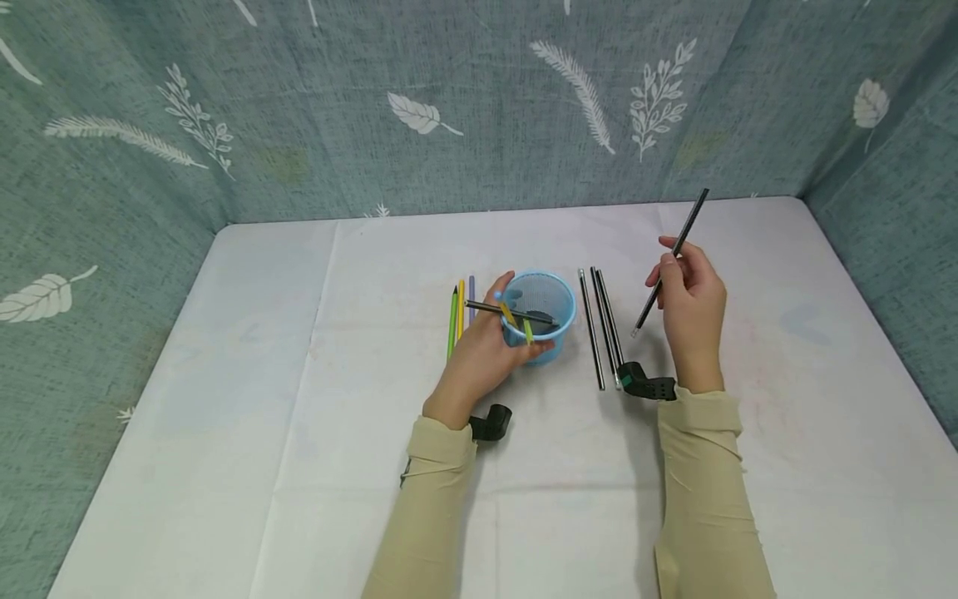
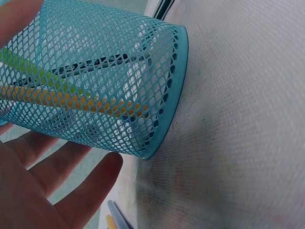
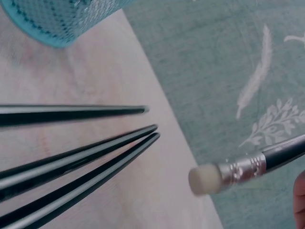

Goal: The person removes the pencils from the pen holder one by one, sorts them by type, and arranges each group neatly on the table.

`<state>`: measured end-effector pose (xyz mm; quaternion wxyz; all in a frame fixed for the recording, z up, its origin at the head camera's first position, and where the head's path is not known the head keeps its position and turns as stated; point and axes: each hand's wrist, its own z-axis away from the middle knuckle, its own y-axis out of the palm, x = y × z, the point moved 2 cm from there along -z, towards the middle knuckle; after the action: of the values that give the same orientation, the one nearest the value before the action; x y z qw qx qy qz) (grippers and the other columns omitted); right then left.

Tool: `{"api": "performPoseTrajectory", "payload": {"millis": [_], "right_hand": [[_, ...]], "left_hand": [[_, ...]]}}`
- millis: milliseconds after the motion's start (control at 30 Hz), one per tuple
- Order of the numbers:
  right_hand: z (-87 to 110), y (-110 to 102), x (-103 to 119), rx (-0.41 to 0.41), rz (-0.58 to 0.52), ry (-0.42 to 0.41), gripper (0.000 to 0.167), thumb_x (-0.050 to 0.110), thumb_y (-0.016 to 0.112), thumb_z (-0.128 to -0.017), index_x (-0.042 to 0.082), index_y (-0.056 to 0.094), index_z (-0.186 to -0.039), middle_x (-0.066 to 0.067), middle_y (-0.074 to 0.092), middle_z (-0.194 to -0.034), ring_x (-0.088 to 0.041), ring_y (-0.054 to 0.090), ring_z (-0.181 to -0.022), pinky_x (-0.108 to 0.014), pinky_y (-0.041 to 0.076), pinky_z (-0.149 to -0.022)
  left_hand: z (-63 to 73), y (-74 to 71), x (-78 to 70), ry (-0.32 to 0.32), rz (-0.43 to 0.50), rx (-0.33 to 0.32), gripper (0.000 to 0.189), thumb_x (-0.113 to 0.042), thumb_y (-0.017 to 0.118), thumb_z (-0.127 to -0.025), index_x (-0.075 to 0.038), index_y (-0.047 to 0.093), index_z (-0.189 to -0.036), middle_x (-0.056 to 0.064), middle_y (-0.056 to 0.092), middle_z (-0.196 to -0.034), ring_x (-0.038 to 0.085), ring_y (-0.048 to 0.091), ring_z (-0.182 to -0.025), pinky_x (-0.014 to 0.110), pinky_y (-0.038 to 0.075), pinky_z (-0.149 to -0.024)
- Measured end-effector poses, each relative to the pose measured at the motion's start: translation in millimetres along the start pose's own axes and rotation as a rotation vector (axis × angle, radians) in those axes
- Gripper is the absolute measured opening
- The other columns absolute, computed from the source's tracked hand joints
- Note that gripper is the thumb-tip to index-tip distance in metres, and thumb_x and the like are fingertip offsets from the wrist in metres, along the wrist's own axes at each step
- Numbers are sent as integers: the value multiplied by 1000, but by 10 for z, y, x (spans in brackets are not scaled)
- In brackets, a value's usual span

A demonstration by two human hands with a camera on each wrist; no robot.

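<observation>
My left hand [image 1: 481, 353] grips a light-blue mesh pen cup [image 1: 552, 349] from its left side, thumb at the near side. Inside lean a black pencil [image 1: 486, 308], a yellow one [image 2: 76, 101] and a green one [image 2: 43, 75], seen through the mesh in the left wrist view. To the right of the cup, my right hand [image 1: 694, 312] pinches a black pencil [image 1: 692, 218] above the table. It slants, its white eraser [image 3: 205, 180] and metal band pointing down toward me. Between cup and right hand lie three black pencils [image 1: 590, 329], roughly side by side.
Left of the cup, partly behind my left hand, lie a green pencil [image 1: 452, 320], a yellow pencil [image 1: 460, 304] and a purple pencil [image 1: 471, 289]. A white cloth covers the table [image 1: 359, 349]. Behind its far edge hangs a grey-green leaf-patterned curtain [image 1: 479, 166].
</observation>
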<state>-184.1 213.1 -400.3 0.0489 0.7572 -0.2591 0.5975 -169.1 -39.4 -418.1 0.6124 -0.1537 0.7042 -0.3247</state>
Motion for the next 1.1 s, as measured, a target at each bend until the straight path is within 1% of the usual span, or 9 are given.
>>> {"api": "performPoseTrajectory", "payload": {"millis": [33,133,200,300,400,500,667,833,1100], "right_hand": [[-14,7,-54,9,3,10,25,31,47,-92,22,60,-112,-7,58,-71,-20,42,-53,-28,33,-49],[-80,34,-323,35,45,25,29,36,47,-91,22,60,-113,-6,58,-70,-17,43,-52,-29,33,-48],[-116,52,-464,59,51,29,31,38,48,-90,22,60,-113,-6,59,-71,-18,43,-52,-29,32,-48],[-146,83,-576,93,96,25,31,39,48,-90,21,60,-113,-5,59,-70,-19,43,-52,-28,31,-46],[-115,114,-553,119,185,24,30,39,45,-91,23,60,-112,-2,58,-69,-18,43,-53,-28,32,-47],[-44,125,-411,165,258,39,30,37,43,-91,22,59,-112,-1,58,-69,-18,42,-56,-28,32,-50],[21,122,-186,257,292,92,32,25,42,-90,17,56,-117,-4,58,-73,-20,41,-60,-29,33,-55],[15,126,-182,299,325,121,34,21,42,-88,18,54,-119,-5,57,-74,-20,41,-60,-30,33,-55],[26,128,-235,350,345,157,35,22,42,-88,19,52,-122,-4,58,-74,-21,38,-56,-30,32,-53]], "left_hand": [[-2,0,0,2,1,2,98,-56,68,-66,-36,8,-141,6,44,-129,20,46,-112,41,40,-88],[-3,2,1,5,0,5,98,-56,68,-66,-36,7,-141,6,44,-129,20,46,-112,41,40,-88],[-3,1,3,10,6,3,98,-56,68,-66,-37,7,-141,6,44,-129,20,46,-112,42,40,-88],[-9,0,5,20,4,-5,98,-56,68,-67,-37,7,-141,6,44,-129,20,45,-113,42,40,-88],[-11,-1,2,23,0,-6,98,-56,68,-67,-36,7,-141,6,44,-129,20,45,-113,41,40,-88],[-4,-5,-2,17,-2,-1,98,-55,68,-67,-36,7,-141,6,44,-130,20,45,-113,41,40,-88],[-5,-12,-2,17,1,-7,98,-57,68,-66,-37,7,-141,6,43,-130,21,45,-113,42,40,-88],[-12,-14,-5,20,-3,-7,98,-57,68,-66,-37,7,-141,6,43,-131,21,45,-113,42,40,-88],[-6,-12,4,5,1,-1,99,-58,68,-66,-38,7,-141,6,43,-131,21,45,-114,42,40,-88]]}}
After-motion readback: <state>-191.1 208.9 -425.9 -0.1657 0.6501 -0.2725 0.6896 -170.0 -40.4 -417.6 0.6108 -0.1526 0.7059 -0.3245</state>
